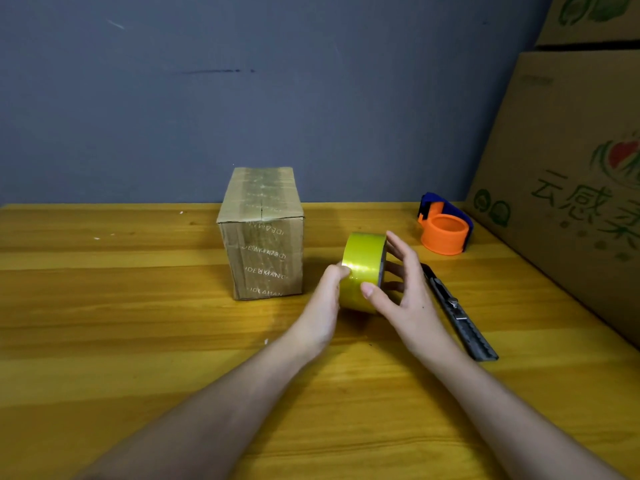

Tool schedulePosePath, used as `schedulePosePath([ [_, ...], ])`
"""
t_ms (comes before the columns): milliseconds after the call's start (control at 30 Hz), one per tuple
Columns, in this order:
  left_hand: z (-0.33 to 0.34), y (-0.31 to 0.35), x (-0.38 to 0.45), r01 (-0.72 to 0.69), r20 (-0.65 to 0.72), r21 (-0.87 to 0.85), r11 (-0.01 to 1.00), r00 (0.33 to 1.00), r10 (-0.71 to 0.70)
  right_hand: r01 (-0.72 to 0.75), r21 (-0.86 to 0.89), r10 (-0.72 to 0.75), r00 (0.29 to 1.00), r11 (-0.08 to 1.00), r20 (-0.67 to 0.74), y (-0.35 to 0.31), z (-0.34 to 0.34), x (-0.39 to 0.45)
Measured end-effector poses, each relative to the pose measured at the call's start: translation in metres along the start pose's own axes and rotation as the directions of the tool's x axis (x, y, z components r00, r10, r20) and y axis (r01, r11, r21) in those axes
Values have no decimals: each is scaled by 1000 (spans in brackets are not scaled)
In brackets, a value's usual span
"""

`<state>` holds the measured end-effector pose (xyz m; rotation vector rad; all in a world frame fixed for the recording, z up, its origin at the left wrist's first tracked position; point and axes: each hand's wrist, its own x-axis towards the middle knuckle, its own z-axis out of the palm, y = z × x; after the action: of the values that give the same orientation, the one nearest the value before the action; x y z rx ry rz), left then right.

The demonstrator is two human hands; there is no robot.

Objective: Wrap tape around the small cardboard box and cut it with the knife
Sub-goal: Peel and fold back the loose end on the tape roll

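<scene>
The small cardboard box [262,233] stands upright on the wooden table [121,323], with clear tape over its top and printed front. Just right of it, a yellow-green roll of tape [363,268] is held on edge above the table. My left hand [323,306] grips the roll's left side, thumb on the outer tape surface. My right hand [403,289] holds the roll's right side, thumb on its front and fingers spread behind it. A dark utility knife [457,315] lies on the table to the right of my right hand, partly hidden by it.
An orange and blue tape dispenser [445,230] sits at the back right of the table. Large printed cardboard cartons [568,188] lean along the right edge. A blue-grey wall [277,81] closes the back.
</scene>
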<state>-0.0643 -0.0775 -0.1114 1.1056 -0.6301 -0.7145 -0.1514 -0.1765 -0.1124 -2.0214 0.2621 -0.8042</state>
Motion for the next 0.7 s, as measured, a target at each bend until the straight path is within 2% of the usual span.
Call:
schedulePosePath([
  [233,-2,-1,1,32,11,-16,999,999,-32,2,-23,-2,1000,1000,8,-2,-1,-1],
  [433,2,4,0,-1,-43,-75,997,999,-3,24,-58,-24,1000,998,-3,-4,-3,-1],
  [700,0,3,0,-19,-15,-39,999,1000,18,17,-46,-17,1000,999,1,-3,-3,-1],
])
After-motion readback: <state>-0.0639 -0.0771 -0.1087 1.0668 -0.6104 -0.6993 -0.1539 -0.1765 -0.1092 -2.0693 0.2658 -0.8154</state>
